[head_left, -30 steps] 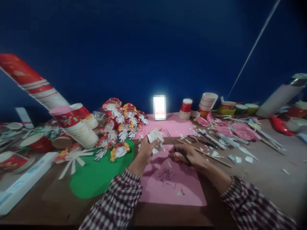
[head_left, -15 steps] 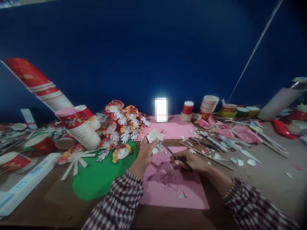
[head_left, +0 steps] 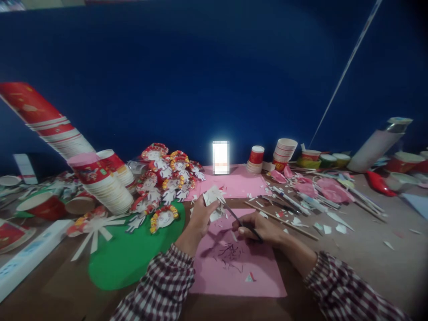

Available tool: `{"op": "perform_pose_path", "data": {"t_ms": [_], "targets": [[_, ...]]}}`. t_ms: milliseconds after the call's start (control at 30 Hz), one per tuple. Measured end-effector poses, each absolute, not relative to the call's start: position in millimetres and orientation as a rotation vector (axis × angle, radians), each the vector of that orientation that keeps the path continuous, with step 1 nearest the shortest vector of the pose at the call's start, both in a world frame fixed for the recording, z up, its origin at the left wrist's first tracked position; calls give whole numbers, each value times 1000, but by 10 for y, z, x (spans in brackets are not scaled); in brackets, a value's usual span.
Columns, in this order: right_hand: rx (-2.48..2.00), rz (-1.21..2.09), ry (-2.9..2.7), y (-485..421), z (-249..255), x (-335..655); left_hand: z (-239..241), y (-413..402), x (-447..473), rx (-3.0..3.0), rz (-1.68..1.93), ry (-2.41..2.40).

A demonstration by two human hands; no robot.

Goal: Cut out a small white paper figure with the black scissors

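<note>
My left hand [head_left: 199,217] pinches a small white paper cutout [head_left: 214,197] between thumb and fingers, above a pink paper sheet [head_left: 214,278]. In my right hand [head_left: 261,228] is a pair of dark-handled scissors [head_left: 238,217]. Their long blades point up and left, with the tips at the cutout's lower right side. Whether the blades are parted is too small to tell. Dark thin scraps [head_left: 230,253] and a small coloured paper bit [head_left: 250,277] lie on the pink sheet below my hands.
Painted paper figures [head_left: 163,218] are heaped on and behind a green sheet [head_left: 117,263]. Stacked paper cups [head_left: 100,183] lean at the left, beside a long white box [head_left: 36,254]. A bright pixelated block [head_left: 221,157] stands at the back. Pens [head_left: 290,200], a wooden stick [head_left: 284,220] and scraps lie right.
The view has turned slightly right, so everything sits a little further left in the picture. Both hands keep nearly the same grip on the cutout and the scissors.
</note>
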State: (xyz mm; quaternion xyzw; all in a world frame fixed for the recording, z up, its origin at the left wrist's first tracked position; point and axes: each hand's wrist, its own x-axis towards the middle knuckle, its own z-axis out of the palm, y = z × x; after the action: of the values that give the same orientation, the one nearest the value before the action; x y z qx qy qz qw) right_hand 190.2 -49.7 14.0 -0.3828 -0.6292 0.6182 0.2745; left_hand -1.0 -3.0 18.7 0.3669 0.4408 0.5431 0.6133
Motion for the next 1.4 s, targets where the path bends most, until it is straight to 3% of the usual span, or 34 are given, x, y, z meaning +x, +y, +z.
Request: {"op": "perform_pose_path", "data": {"t_ms": [1400], "targets": [[-1015, 1585, -1777, -512, 220, 1846, 128, -196, 161, 1152, 1323, 1265]]}}
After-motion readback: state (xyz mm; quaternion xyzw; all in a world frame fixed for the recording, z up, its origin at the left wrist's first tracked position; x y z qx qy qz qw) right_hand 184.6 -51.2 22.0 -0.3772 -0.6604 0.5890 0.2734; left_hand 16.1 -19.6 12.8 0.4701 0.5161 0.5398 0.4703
